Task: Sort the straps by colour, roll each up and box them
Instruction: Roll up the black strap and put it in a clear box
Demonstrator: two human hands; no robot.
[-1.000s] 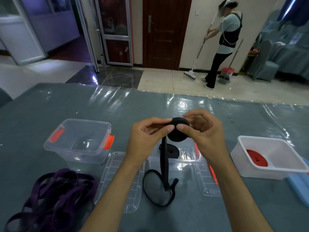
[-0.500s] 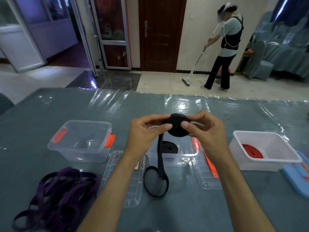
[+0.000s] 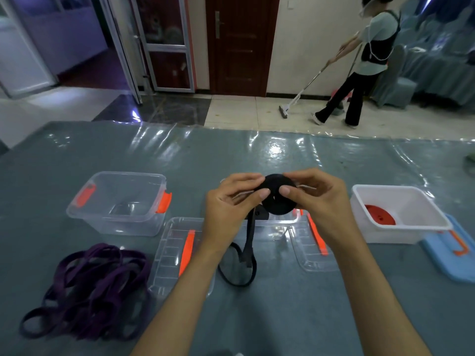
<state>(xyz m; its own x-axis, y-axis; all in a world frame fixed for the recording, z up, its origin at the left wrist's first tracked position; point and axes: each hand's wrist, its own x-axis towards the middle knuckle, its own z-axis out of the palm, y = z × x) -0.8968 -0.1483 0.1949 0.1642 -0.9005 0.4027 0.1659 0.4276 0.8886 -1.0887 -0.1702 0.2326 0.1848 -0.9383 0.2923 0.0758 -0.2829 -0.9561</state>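
Table (image 3: 77,155): I see a wide grey-blue top under a shiny clear film, filling the lower part of my view.
Person sweeping (image 3: 370,60): far right on the tiled floor beyond the table, back turned, working a long-handled mop (image 3: 305,88).
Purple straps (image 3: 87,286): a loose tangled heap at my near left, lying on the table beside a lid.
Clear box, left (image 3: 118,201): open, with orange clips, nothing inside that I can make out.
White box (image 3: 401,217): at the right, holding a rolled red strap (image 3: 380,214) against its left wall; it sits on a blue lid (image 3: 452,255).
Clear box, middle (image 3: 272,227): mostly hidden behind my hands; a black roll (image 3: 262,214) shows inside it.
Lids: one clear lid (image 3: 180,253) lies flat near left of centre, a second clear lid (image 3: 313,247) lies right of centre, each with an orange clip.
Left hand (image 3: 231,209): fingers curled, thumb and fingertips pinching the left edge of the black strap roll.
Right hand (image 3: 318,201): fingers curled, thumb pressed on the roll's face, gripping its right side.
Black strap roll (image 3: 277,199): a tight disc held in the air between both hands, above the middle box.
Loose tail (image 3: 244,263): it hangs from the roll and ends in a loop resting on the table between the two clear lids.
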